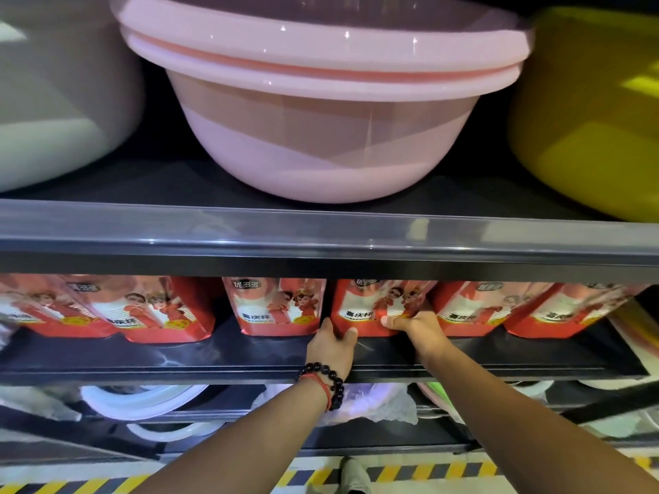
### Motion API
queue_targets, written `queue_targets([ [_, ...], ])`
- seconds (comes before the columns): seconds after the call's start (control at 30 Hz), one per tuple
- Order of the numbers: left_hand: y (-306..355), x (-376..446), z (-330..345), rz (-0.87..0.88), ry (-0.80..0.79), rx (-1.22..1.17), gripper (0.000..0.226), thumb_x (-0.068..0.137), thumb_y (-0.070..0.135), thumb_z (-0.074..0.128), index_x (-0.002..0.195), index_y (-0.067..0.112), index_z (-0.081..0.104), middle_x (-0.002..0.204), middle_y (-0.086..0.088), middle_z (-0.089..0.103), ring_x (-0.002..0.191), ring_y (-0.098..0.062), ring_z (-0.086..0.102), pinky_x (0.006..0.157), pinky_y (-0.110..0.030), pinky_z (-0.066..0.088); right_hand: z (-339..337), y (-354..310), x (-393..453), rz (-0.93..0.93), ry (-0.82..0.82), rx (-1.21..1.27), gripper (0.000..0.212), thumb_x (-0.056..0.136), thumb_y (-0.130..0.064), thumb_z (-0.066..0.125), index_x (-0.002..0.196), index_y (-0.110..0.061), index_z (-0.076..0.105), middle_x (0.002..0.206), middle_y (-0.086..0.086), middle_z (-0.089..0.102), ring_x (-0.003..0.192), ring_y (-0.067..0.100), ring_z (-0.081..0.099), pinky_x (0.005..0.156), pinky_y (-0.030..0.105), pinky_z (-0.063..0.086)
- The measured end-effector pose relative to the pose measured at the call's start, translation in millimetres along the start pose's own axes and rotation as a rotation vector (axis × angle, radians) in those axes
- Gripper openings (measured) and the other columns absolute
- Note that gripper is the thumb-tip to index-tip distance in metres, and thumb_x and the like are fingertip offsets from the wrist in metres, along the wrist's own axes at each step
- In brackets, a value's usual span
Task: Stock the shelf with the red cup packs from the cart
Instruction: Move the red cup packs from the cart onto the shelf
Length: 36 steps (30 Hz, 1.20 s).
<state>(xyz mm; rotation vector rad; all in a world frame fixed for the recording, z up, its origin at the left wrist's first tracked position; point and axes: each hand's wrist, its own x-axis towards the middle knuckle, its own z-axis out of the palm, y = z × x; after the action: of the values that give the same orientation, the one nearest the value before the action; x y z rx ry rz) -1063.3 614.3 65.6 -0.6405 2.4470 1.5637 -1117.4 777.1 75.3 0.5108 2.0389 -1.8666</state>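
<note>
Dark store shelving fills the frame: a pink basin sits on the upper shelf, a pale tub in the upper left and a yellow one in the upper right. On the middle shelf, across the centre, stands a row of red cup packs. I have both hands on the pack just right of centre. My left hand cups its lower left corner, fingers curled round the edge and thumb on the front; my right hand grips its lower right corner, fingers pressed against the face. The pack stands upright on the shelf, close to its neighbours on both sides.

To do this well, I would push it straight back with even pressure from both hands, keep the base flat, square the front with the row, then let go without dragging it forward. The cart is out of view.
</note>
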Motion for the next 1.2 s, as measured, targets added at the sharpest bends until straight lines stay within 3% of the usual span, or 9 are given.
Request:
queue_targets([
  [0.1,-16,-13,-11,0.028,0.001,-0.054,0.011,0.092,0.030,0.061,0.093,0.020,0.059,0.094,-0.001,0.066,0.091,-0.022,0.061,0.081,-0.026,0.044,5,15,-18,-0.130,0.105,-0.004,0.043,0.080,-0.005,0.079,0.116,-0.008,0.056,0.102,0.003,0.071,0.091,0.017,0.069,0.078,0.026,0.054],
  [0.2,-43,-21,-34,0.081,0.132,-0.149,0.013,0.089,0.020,0.064,0.077,0.025,0.063,0.079,0.004,0.067,0.079,-0.018,0.061,0.075,-0.025,0.043,11,36,-43,-0.176,0.293,0.003,0.037,0.084,0.000,0.072,0.108,-0.017,0.050,0.084,-0.002,0.054,0.078,0.014,0.055,0.072,0.024,0.045],
  [0.37,-69,-24,-90,0.054,0.386,-0.258,0.020,0.085,0.015,0.073,0.096,0.019,0.057,0.086,0.003,0.060,0.084,-0.018,0.057,0.084,-0.032,0.047,66,50,-71,-0.252,-0.018,-0.096,0.026,0.085,0.004,0.070,0.094,-0.017,0.058,0.074,-0.005,0.052,0.069,0.007,0.052,0.077,0.030,0.046],
  [0.47,-64,-12,-117,0.082,0.339,-0.202,0.057,0.080,0.013,0.078,0.127,0.017,0.046,0.110,0.010,0.055,0.101,-0.005,0.053,0.094,-0.026,0.041,111,28,-67,-0.249,-0.136,-0.140,0.051,0.085,-0.012,0.077,0.124,-0.022,0.046,0.108,-0.013,0.056,0.102,0.011,0.059,0.093,0.032,0.050],
  [0.53,-61,2,-126,0.098,0.295,-0.136,0.072,0.075,0.019,0.082,0.134,0.011,0.041,0.119,0.006,0.057,0.110,-0.010,0.055,0.096,-0.028,0.043,135,16,-60,-0.243,-0.129,-0.162,0.051,0.084,-0.021,0.079,0.121,-0.017,0.045,0.112,-0.013,0.059,0.105,0.012,0.060,0.093,0.032,0.051],
  [0.83,-44,21,-138,0.005,0.241,-0.019,0.035,0.082,0.028,0.074,0.110,0.016,0.059,0.109,-0.009,0.069,0.102,-0.029,0.065,0.091,-0.034,0.051,157,16,-31,-0.118,0.031,-0.251,0.030,0.085,-0.024,0.077,0.100,-0.016,0.053,0.101,0.000,0.065,0.097,0.021,0.063,0.089,0.036,0.050],
  [0.97,-50,24,-133,0.020,0.267,-0.028,0.034,0.082,0.030,0.073,0.108,0.019,0.056,0.106,-0.007,0.070,0.099,-0.031,0.066,0.091,-0.041,0.053,160,18,-31,-0.119,0.032,-0.259,0.028,0.088,-0.024,0.075,0.098,-0.017,0.050,0.098,-0.001,0.063,0.094,0.020,0.062,0.087,0.035,0.050],
  [1.1,-56,22,-132,0.040,0.264,-0.087,0.035,0.083,0.029,0.075,0.110,0.016,0.057,0.097,0.003,0.064,0.102,-0.025,0.065,0.082,-0.027,0.044,156,19,-35,-0.119,0.000,-0.233,0.030,0.088,-0.025,0.074,0.105,-0.016,0.050,0.100,-0.001,0.064,0.096,0.020,0.063,0.086,0.034,0.049],
  [1.2,-65,12,-134,0.015,0.266,-0.197,0.062,0.082,0.025,0.077,0.135,0.009,0.050,0.122,-0.004,0.062,0.118,-0.023,0.059,0.096,-0.031,0.045,158,19,-42,-0.090,-0.015,-0.160,0.035,0.090,-0.021,0.071,0.116,-0.013,0.049,0.110,0.005,0.065,0.103,0.025,0.064,0.093,0.039,0.050],
])
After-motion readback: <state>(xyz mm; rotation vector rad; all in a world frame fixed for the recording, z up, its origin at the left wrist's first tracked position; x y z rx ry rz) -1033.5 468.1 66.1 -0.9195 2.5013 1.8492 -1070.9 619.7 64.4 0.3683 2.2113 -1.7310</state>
